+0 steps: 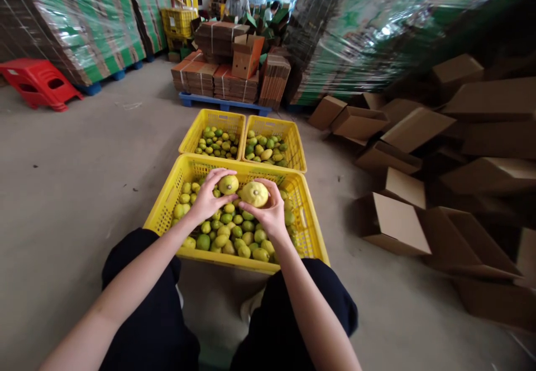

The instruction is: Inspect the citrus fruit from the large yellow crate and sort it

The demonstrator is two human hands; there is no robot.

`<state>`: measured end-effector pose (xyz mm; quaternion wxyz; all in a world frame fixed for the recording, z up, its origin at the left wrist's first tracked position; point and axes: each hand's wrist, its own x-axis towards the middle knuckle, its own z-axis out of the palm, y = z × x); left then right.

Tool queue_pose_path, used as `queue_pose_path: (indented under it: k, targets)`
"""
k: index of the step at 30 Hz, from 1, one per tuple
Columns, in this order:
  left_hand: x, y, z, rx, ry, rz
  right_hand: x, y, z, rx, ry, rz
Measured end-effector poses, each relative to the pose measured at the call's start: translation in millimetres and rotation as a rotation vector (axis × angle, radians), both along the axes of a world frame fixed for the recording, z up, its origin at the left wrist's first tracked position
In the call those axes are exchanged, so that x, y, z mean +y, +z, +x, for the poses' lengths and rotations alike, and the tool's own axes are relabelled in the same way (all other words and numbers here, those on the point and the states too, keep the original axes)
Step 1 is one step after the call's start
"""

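Observation:
My left hand (208,196) is closed around a yellow-green lemon (229,184), thumb below and fingers above. In my right hand (272,210) is a larger, paler yellow lemon (254,194), its stem end turned toward me. The two fruits are held side by side, close together, above a large yellow plastic crate (313,214). Many yellow and green lemons (245,251) lie inside that crate, between my knees. Parts of the fruit underneath are hidden by my hands and forearms.
Two smaller yellow crates (184,136) with lemons stand just beyond. Behind them, flattened cartons (195,77) sit on a blue pallet (226,104). Open cardboard boxes (400,220) lie heaped at right. A red stool (39,80) stands left. Wrapped stacks flank the floor; two people are at the back.

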<state>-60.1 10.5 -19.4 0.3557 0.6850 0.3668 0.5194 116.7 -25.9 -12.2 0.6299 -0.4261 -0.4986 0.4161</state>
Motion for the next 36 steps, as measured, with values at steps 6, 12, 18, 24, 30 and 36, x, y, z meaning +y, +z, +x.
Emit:
queue_pose_path:
  k: [6,12,18,24,30,36]
  targets:
    - [-1,0.4,2,-0.037,-0.04,-0.062,1,-2.4,-2,0.015,0.033,-0.001]
    - [-3,1.6,4,-0.041,-0.045,-0.077,1,-1.0,-2,0.086,0.033,-0.04]
    - [-6,6.0,4,-0.034,-0.04,-0.065,1,-2.4,-2,0.068,0.049,-0.044]
    - [-7,7.1,3,-0.014,-0.028,-0.069,1,-4.1,-3,0.083,0.045,-0.061]
    - [-8,5.4,2,-0.074,-0.071,-0.143,1,-3.5,-2,0.073,0.036,-0.111]
    - [-11,14.4,5,-0.135,-0.072,-0.259,2,-5.0,-1,0.048,0.02,-0.172]
